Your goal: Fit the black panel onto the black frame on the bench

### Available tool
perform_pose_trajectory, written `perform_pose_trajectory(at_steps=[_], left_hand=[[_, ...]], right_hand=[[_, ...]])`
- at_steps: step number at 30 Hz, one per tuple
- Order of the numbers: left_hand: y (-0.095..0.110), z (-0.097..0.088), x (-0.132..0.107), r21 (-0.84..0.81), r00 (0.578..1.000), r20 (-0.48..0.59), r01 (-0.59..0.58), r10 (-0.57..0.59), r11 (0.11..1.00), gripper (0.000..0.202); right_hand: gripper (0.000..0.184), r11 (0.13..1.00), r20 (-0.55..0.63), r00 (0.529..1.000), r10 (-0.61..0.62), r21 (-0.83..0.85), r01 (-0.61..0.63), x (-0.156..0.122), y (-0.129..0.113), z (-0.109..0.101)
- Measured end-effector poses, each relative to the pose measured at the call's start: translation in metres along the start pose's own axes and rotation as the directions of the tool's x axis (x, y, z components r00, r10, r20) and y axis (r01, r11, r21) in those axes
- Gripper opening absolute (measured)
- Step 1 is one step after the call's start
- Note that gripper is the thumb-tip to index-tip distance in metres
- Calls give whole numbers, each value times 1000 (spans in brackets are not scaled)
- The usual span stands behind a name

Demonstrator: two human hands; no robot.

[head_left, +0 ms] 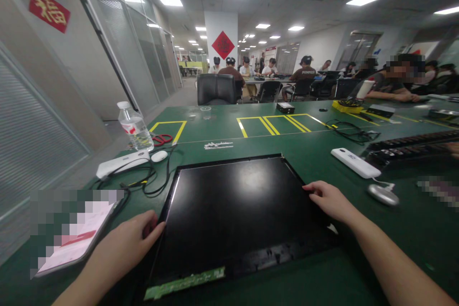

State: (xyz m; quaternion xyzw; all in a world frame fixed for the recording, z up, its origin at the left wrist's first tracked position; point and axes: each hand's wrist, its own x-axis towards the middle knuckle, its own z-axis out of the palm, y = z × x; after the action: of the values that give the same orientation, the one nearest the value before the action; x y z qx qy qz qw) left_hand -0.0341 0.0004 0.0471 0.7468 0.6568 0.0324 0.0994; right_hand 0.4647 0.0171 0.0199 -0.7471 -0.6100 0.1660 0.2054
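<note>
A black LCD panel (233, 210) lies face up on the green table in front of me, light glaring off its glossy surface. A narrow green circuit board (184, 284) runs along its near left edge. My left hand (125, 239) grips the panel's left edge between thumb and curled fingers. On the opposite side, my right hand (333, 202) pinches the right edge near its middle, fingertips closed on the rim. The undersides of the fingers are partly hidden.
Left of the panel are a tablet-like device (81, 241), black cables (147, 179), a water bottle (135, 126) and red-handled scissors (163, 139). A white power bank (355, 162) and a silver mouse-shaped device (383, 194) lie right. People sit at tables beyond.
</note>
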Motion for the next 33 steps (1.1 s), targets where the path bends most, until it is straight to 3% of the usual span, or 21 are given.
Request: perform_pose_trajectory(at_steps=[11, 20, 27, 33], left_hand=[[0, 10, 4, -58, 1000, -20, -9, 8, 998, 27], [-8, 4, 5, -270, 994, -112, -23, -8, 963, 26], [-4, 5, 4, -520, 985, -103, 66, -139, 852, 30], [3, 7, 1, -737, 962, -71, 129, -265, 664, 38]], right_hand=[[39, 1000, 31, 1000, 3, -14, -3, -2, -2, 1], [39, 1000, 16, 1000, -7, 20, 7, 1, 1, 4], [39, 1000, 0, 1000, -7, 12, 7, 6, 6, 3], [38, 1000, -9, 1000, 6, 1, -6, 4, 4, 1]])
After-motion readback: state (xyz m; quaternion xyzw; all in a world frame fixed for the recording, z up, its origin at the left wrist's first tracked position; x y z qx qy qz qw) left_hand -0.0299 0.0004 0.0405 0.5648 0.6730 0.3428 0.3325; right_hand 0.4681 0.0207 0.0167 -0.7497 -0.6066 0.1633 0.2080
